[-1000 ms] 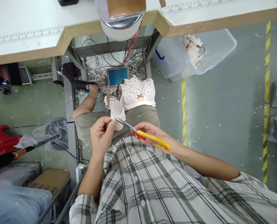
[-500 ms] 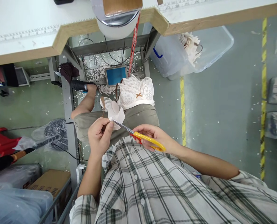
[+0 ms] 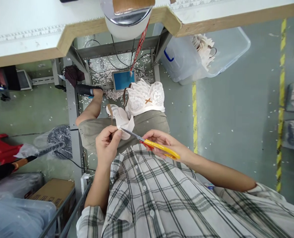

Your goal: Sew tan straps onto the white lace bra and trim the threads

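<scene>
My left hand (image 3: 107, 144) pinches the lower edge of a small white fabric piece (image 3: 123, 120) with a brown strap, held up over my lap. In my right hand (image 3: 165, 145) are yellow-handled scissors (image 3: 152, 142); their blades point left and the tips touch the fabric right beside my left fingers. A white lace garment (image 3: 145, 97) with a small brown bow lies on my knees just beyond both hands.
A white worktable (image 3: 25, 36) with a wooden edge and a printed ruler spans the top, a sewing machine head (image 3: 127, 16) above my knees. A clear plastic bin (image 3: 206, 54) holding more pieces stands at the right. Cardboard box (image 3: 53, 191) and bags at lower left. Fabric scraps litter the floor.
The fabric piece has turned and shifted slightly in my left fingers while the scissors stayed at its edge. Both hands dipped a little left, then came back.
</scene>
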Available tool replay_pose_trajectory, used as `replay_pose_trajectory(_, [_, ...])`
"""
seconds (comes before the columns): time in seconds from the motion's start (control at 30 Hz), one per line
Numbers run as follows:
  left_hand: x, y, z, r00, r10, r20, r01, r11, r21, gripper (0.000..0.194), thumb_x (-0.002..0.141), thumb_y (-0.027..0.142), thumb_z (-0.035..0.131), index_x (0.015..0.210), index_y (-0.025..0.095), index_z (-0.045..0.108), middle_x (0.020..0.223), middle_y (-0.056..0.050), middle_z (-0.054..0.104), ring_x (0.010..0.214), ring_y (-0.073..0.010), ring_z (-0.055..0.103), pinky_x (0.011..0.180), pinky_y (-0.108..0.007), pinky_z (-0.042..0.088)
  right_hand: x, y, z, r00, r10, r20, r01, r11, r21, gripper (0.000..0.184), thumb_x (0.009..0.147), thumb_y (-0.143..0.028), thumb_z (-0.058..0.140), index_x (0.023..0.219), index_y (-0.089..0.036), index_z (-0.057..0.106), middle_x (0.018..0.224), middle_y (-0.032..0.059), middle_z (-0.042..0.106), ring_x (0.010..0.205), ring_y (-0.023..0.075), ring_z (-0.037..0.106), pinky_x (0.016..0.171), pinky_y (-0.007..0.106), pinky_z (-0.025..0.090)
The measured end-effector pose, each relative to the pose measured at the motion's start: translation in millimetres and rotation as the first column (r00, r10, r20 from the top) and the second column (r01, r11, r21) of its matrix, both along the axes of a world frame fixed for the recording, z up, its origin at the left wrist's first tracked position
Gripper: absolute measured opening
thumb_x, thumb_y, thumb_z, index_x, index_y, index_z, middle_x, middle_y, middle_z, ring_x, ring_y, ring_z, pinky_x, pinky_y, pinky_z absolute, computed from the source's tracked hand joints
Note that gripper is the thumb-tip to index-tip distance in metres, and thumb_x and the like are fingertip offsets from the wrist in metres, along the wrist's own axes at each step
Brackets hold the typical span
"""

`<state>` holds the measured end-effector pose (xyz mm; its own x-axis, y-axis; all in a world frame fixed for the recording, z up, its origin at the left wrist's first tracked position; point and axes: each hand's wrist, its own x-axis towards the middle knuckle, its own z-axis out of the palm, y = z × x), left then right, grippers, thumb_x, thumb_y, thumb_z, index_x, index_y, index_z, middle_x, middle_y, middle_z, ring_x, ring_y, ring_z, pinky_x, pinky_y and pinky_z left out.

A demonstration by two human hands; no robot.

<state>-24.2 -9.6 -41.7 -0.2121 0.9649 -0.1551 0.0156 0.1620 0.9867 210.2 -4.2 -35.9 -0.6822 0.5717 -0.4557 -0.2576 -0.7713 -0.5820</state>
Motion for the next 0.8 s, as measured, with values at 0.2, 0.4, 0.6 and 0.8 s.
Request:
replay_pose_trajectory(0.2, [2.2,0.8,2.1,0.999,-0.005,-0.038,0.005,1.0,0.003,0.017,0.085,0.037,0.074,0.089,0.021,0.078,0.071,-0.001,0.064,0.064,-0.0119,0.054,0.061,-0.022,0.045,-0.1,2.5,6.7,0.999,0.01,-0.034,-0.012,0.998,-0.064,0.045,0.079,-0.043,0.081,0.11,-0.018,0.059,0.086,-0.0001,0.064,0.046,-0.0003,0.04,0.041,0.016,0.031])
replay_pose_trajectory(0.4, [3.3,2.4,0.7,0.999,0.015,-0.034,-0.014,1.0,0.026,0.017,0.085,0.038,0.075,0.09,0.022,0.079,0.072,-0.001,0.065,0.067,-0.013,0.057,0.065,-0.024,0.047,1.0,3.4,8.9,0.999,0.033,-0.015,-0.034,0.997,-0.073,0.049,0.077,-0.046,0.083,0.108,-0.019,0.058,0.084,-0.0014,0.063,0.046,-0.0006,0.041,0.041,0.015,0.028])
replay_pose_trajectory(0.6, [2.8,2.5,1.5,0.993,-0.019,-0.117,0.026,0.998,0.054,0.016,0.086,0.036,0.073,0.092,0.022,0.079,0.075,-0.002,0.065,0.072,-0.0142,0.059,0.067,-0.024,0.048,4.4,0.0,1.8,0.998,0.028,-0.061,-0.034,0.995,-0.097,0.043,0.084,-0.046,0.076,0.112,-0.02,0.057,0.09,0.0016,0.064,0.048,0.0008,0.038,0.04,0.016,0.028])
replay_pose_trajectory(0.8, [1.6,1.8,1.4,0.994,-0.053,-0.1,0.055,0.998,0.024,0.013,0.087,0.034,0.073,0.09,0.022,0.078,0.075,-0.002,0.066,0.07,-0.0135,0.058,0.066,-0.024,0.047,-1.8,-3.7,1.6,0.997,-0.009,-0.071,0.002,0.995,-0.097,0.04,0.084,-0.042,0.077,0.111,-0.02,0.057,0.089,0.0008,0.062,0.049,0.0003,0.038,0.042,0.016,0.028])
